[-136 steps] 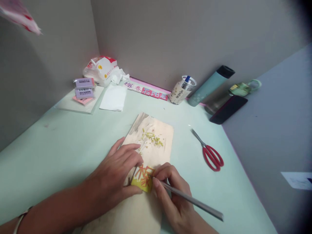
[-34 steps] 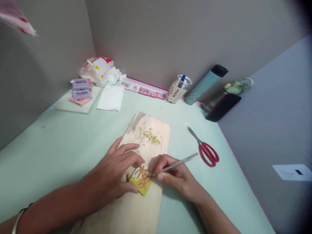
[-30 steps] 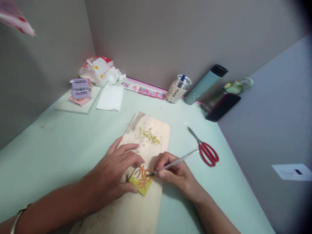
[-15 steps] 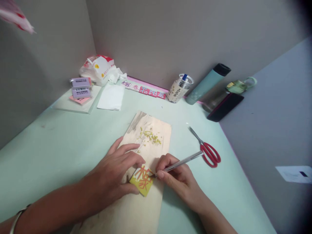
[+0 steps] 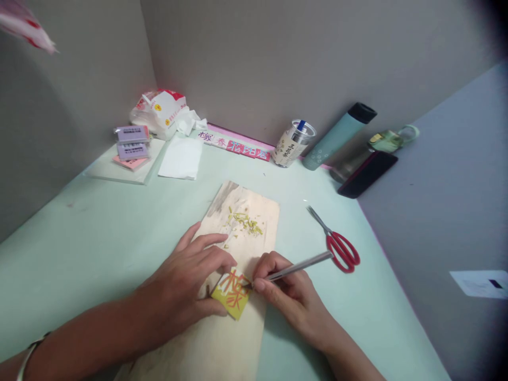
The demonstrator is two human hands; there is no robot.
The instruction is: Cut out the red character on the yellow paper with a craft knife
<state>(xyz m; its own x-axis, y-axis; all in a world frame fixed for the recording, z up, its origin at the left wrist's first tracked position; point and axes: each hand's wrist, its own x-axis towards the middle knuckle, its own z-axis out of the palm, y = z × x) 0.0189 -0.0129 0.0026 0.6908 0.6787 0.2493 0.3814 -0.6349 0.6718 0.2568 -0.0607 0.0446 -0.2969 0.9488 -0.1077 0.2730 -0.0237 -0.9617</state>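
Observation:
A small square rubber carving block [image 5: 229,306], yellow with a partly whitish top and an orange character, lies on a wooden board [image 5: 248,338]. My left hand [image 5: 194,275] is closed on it, thumb and fingertip pinching its left and upper edges. A slim silver craft knife [image 5: 304,264] rests in my right hand [image 5: 291,293], gripped like a pen. Its dark tip meets the block's right side, beside the orange strokes. Yellow-green shavings [image 5: 246,222] are scattered on the upper part of the board.
Red-handled scissors [image 5: 344,251] lie right of the board. Along the back stand a clear-lidded cup [image 5: 291,145], a teal bottle [image 5: 337,138] and a dark phone [image 5: 367,174]. Back left are a tissue pack [image 5: 162,112], stacked wrapped blocks [image 5: 133,148] and a white sheet [image 5: 180,159].
The knife's rear end has shifted slightly right and down, its tip still at the block's right side. My left hand and the block stay in place.

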